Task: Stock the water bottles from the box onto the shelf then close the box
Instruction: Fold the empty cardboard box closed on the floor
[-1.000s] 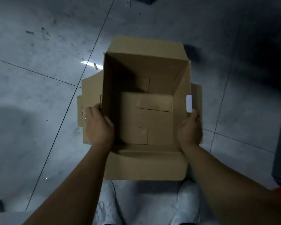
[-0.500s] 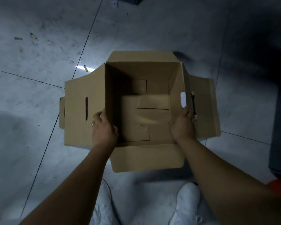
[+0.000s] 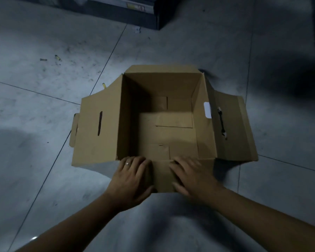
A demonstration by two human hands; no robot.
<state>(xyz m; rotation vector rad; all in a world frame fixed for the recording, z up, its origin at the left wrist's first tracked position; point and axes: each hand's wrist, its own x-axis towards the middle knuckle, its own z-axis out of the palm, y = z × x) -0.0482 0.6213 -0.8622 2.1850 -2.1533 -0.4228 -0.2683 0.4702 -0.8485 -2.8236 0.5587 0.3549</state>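
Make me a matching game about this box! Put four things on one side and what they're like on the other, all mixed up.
Things:
1 left flap
2 right flap
3 near flap
4 left hand

What fits:
a wears a ring
b has a dark strap
c lies under the right hand
d has a long slot

Pairs: 1-d, 2-b, 3-c, 4-a

The left hand (image 3: 133, 176) and right hand (image 3: 191, 174) lie side by side, palms down — fingers nearly straight, pointing forward, thumbs turned inward.
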